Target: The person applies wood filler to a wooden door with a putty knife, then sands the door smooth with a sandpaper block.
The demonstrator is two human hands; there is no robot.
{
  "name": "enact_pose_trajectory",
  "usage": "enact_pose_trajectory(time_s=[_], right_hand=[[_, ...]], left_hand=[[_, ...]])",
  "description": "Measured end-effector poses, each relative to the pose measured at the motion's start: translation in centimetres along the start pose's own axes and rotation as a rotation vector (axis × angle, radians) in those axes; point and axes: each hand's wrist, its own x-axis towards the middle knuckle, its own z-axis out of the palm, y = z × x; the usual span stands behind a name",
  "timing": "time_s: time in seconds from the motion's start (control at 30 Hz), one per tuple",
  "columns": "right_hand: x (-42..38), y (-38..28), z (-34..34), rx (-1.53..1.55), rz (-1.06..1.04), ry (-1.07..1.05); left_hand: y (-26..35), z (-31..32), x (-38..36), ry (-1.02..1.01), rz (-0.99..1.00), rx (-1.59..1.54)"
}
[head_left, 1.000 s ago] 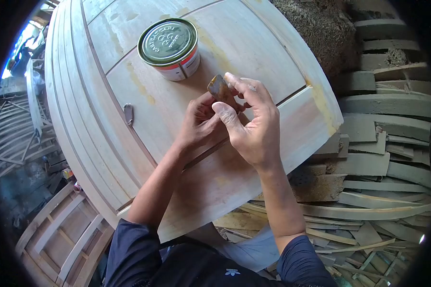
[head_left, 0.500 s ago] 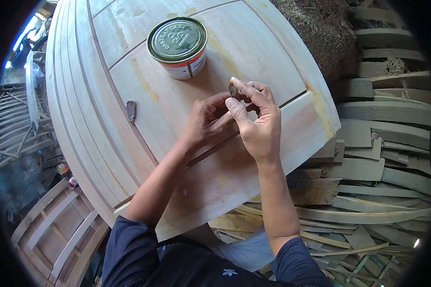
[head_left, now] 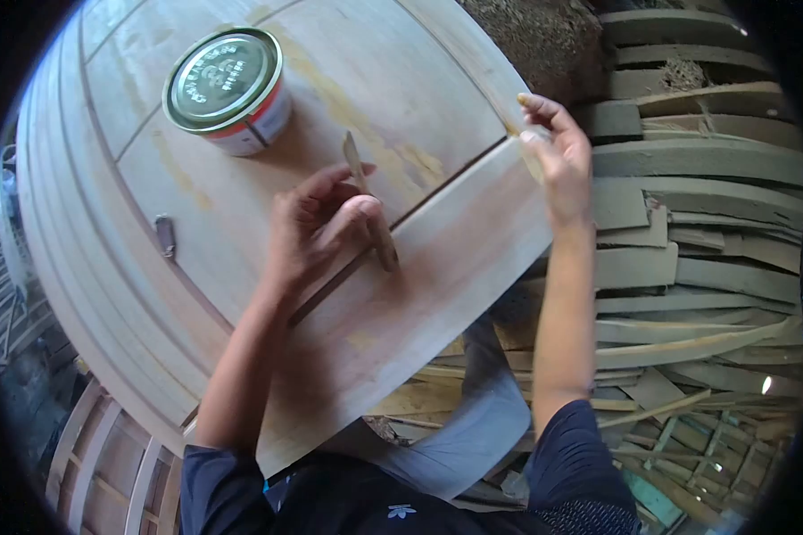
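Note:
My left hand (head_left: 317, 223) is closed around a small putty knife (head_left: 382, 241), a narrow tool with its thin pale end pointing up and its brown handle slanting down over the panel. My right hand (head_left: 558, 152) is over the right edge of the wooden panel (head_left: 419, 285), thumb and index finger apart, with nothing visible between them. Yellowish-brown paste marks its index fingertip. A round tin (head_left: 227, 85) with a dark green lid and a red and white side stands on the panel, beyond my left hand. Yellowish filler streaks (head_left: 401, 152) run across the wood.
A small dark, flat piece (head_left: 165, 236) lies on the panel's left part. Stacked wooden offcuts (head_left: 696, 209) fill the right side, below a rough brown mass (head_left: 544, 45). A slatted wooden frame (head_left: 107, 455) stands at the lower left.
My hands were together at the knife; now they are apart. The right has moved away to the panel's right edge, while the left keeps the knife. The view has shifted right.

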Motion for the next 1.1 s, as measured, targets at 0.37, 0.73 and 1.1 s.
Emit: enact_pose_trajectory(time_s=[0.37, 0.73, 1.1], right_hand=[[3.3, 4.5, -6.4, -0.744, -0.197, -0.428], [3.5, 3.6, -6.3, -1.227, -0.650, -0.487], [4.4, 1.2, -5.1, -1.643, -0.998, -0.737]], left_hand=[[0.2, 0.2, 0.1, -0.012, -0.004, -0.020], [0.1, 0.2, -0.1, -0.002, -0.027, -0.040], [-0.2, 0.2, 0.1, 0.006, -0.002, -0.010]])
